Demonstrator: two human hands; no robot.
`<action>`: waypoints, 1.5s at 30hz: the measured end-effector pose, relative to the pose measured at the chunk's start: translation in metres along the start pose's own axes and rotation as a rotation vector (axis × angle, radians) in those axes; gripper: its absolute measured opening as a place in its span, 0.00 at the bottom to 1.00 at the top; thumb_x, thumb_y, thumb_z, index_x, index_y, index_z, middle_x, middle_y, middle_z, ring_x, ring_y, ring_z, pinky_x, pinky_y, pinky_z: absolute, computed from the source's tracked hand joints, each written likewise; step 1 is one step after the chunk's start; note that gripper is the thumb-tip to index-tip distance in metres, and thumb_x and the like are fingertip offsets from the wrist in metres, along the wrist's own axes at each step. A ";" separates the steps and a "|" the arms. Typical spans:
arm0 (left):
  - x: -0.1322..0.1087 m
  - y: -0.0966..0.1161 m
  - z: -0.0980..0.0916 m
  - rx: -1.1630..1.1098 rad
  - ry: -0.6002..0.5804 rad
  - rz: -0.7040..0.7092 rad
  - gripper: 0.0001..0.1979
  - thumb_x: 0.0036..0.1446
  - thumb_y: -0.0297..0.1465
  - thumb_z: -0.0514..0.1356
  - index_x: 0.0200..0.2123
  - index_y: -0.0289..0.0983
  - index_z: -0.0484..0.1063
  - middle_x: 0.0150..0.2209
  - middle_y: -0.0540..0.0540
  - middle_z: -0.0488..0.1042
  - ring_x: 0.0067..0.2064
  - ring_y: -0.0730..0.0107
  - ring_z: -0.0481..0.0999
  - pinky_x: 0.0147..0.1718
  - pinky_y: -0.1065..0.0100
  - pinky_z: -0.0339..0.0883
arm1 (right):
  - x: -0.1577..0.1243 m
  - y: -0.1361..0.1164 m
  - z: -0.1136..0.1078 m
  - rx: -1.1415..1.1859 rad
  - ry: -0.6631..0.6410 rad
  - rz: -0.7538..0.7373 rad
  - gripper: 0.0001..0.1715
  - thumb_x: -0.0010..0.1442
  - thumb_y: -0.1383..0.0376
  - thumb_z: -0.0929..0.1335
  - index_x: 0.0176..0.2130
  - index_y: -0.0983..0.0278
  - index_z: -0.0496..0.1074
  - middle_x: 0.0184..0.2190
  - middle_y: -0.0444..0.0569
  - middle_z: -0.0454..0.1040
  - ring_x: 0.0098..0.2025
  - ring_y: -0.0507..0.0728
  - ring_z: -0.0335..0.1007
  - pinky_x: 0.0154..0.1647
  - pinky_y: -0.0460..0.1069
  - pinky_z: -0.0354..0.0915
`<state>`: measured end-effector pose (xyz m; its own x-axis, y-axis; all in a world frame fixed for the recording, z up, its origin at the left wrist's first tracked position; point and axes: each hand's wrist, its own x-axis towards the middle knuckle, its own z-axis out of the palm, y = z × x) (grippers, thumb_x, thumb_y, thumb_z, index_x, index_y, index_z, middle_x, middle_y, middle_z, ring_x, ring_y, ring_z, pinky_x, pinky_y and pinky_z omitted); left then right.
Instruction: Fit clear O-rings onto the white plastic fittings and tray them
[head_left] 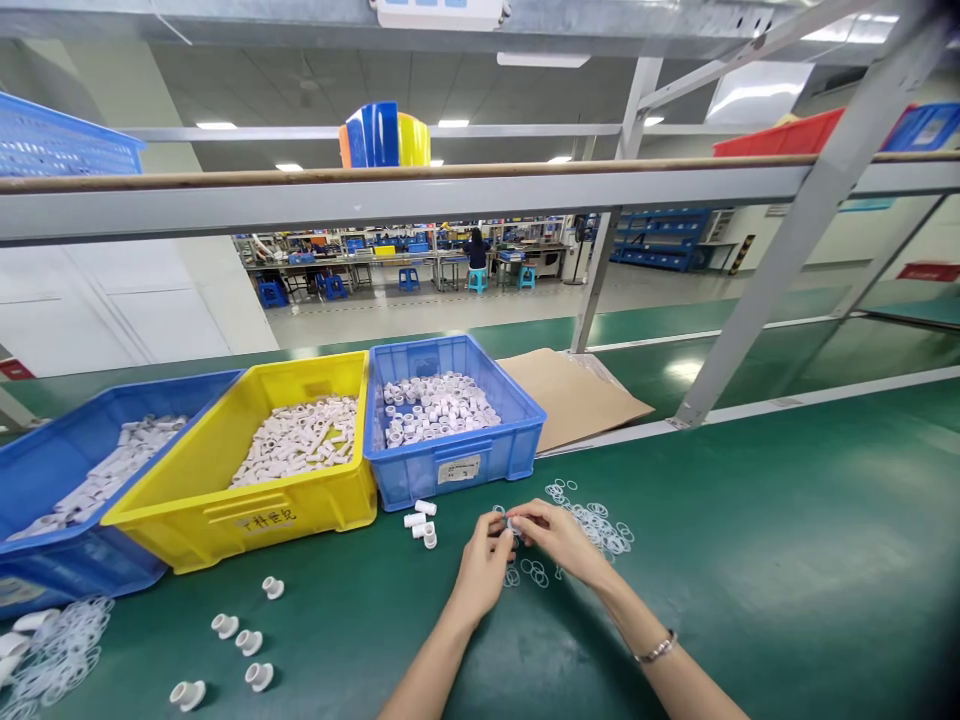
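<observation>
My left hand [484,565] and my right hand [559,535] meet over the green bench, fingers pinched together on a small white plastic part [513,526] between them. Several clear rubber rings [600,520] lie scattered just beyond and under the hands. A few short white tube pieces [421,522] lie left of my left hand, in front of the small blue bin [457,465] full of white fittings.
A yellow bin [247,510] and a larger blue bin [71,500] of white parts stand at left. Flanged white fittings [240,640] and more rings [52,655] lie front left. Cardboard [574,395] and a slanted frame post [780,270] are behind.
</observation>
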<state>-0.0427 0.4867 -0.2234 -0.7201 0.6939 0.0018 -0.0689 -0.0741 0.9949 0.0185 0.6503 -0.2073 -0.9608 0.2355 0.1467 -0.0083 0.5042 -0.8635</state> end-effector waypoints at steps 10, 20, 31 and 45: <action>-0.008 0.001 -0.017 -0.417 0.034 -0.172 0.28 0.43 0.45 0.74 0.42 0.32 0.74 0.34 0.43 0.78 0.35 0.70 0.77 0.39 0.69 0.74 | -0.003 -0.020 0.015 0.148 -0.102 0.014 0.17 0.65 0.53 0.65 0.40 0.62 0.75 0.34 0.47 0.77 0.30 0.55 0.73 0.31 0.48 0.69; -0.014 -0.003 -0.034 -0.441 0.130 -0.186 0.25 0.41 0.43 0.75 0.36 0.33 0.75 0.28 0.49 0.74 0.31 0.74 0.75 0.34 0.71 0.74 | 0.002 -0.013 0.020 -0.102 -0.020 0.000 0.13 0.64 0.54 0.65 0.39 0.59 0.74 0.30 0.45 0.76 0.33 0.59 0.72 0.38 0.53 0.67; -0.011 -0.001 -0.037 -0.312 0.142 -0.125 0.26 0.41 0.47 0.73 0.35 0.32 0.75 0.28 0.47 0.75 0.31 0.71 0.76 0.32 0.70 0.74 | 0.002 -0.031 0.027 -0.143 -0.089 -0.066 0.13 0.66 0.57 0.65 0.34 0.59 0.74 0.28 0.41 0.75 0.31 0.55 0.69 0.31 0.47 0.60; -0.012 -0.003 -0.040 -0.299 0.133 -0.137 0.26 0.43 0.44 0.73 0.39 0.32 0.74 0.28 0.49 0.72 0.32 0.72 0.74 0.32 0.70 0.73 | -0.001 -0.027 0.027 -0.111 -0.031 -0.064 0.12 0.66 0.59 0.64 0.34 0.60 0.73 0.27 0.42 0.73 0.29 0.54 0.66 0.30 0.47 0.58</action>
<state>-0.0615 0.4506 -0.2306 -0.7726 0.6138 -0.1622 -0.3558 -0.2071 0.9113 0.0124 0.6145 -0.1972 -0.9675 0.1746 0.1830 -0.0406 0.6070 -0.7937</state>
